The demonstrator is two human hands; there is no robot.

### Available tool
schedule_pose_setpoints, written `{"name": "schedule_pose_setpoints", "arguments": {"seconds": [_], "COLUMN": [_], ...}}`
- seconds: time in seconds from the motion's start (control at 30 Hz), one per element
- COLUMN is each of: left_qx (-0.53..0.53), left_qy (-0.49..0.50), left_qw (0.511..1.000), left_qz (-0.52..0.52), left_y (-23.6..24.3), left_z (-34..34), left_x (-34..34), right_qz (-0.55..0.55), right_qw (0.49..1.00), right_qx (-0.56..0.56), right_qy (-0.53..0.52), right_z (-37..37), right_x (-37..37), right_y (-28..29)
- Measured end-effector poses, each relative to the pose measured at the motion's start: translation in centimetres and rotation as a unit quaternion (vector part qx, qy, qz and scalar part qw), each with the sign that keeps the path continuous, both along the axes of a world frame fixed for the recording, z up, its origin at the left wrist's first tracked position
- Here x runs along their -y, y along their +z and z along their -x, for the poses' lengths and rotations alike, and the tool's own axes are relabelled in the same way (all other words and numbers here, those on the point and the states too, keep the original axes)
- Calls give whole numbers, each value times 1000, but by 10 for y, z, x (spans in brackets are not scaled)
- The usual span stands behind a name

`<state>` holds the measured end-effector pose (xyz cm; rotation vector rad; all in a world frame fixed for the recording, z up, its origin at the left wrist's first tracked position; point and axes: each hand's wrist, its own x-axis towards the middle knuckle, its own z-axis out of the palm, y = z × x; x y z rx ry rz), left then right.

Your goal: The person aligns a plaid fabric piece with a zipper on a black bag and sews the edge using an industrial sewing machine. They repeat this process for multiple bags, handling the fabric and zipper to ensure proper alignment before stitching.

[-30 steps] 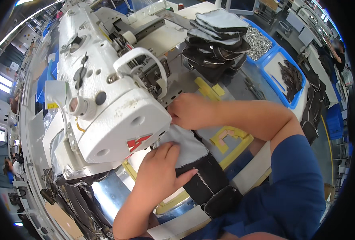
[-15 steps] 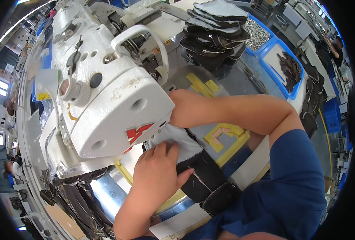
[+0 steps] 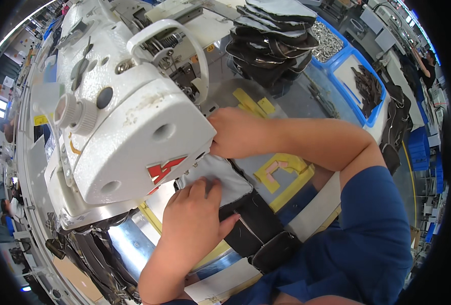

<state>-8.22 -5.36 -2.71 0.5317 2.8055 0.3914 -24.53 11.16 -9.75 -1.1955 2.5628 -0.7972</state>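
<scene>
A white sewing machine [image 3: 149, 127] is noted as the largest item. To its right, a stack of dark zipped fabric pieces [image 3: 271, 48] is piled; farther right, dark strips [image 3: 367, 84] are held in a blue tray [image 3: 372, 121]. Beside the machine head's lower right edge, a workpiece [image 3: 248, 206] is laid, its grey part nearest the head and its zipped black part extended away from the machine. The right hand [image 3: 235, 133] is placed at the head's right edge, the elbow bent and the forearm carried across; its fingertips are hidden by the head, and whether anything is gripped cannot be told. The left hand [image 3: 195, 216] is set palm down on the machine's near side; nothing is gripped, the slightly bent fingers being rested on the grey fabric, the thumb spread aside. Yellow tape strips [image 3: 292, 189] are seen right of the machine.
</scene>
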Motion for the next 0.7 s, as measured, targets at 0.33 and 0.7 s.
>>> {"name": "schedule_pose_setpoints", "arguments": {"seconds": [0.33, 0.7], "left_qx": [5, -30], "left_qy": [-8, -19], "left_qw": [1000, 999], "left_qz": [6, -4], "left_y": [2, -4], "left_z": [-1, -4], "left_x": [-1, 2], "right_qz": [-15, 24], "right_qw": [1000, 999], "right_qx": [9, 32], "right_qy": [2, -22], "right_z": [2, 1], "right_x": [4, 5], "right_y": [-5, -7]}}
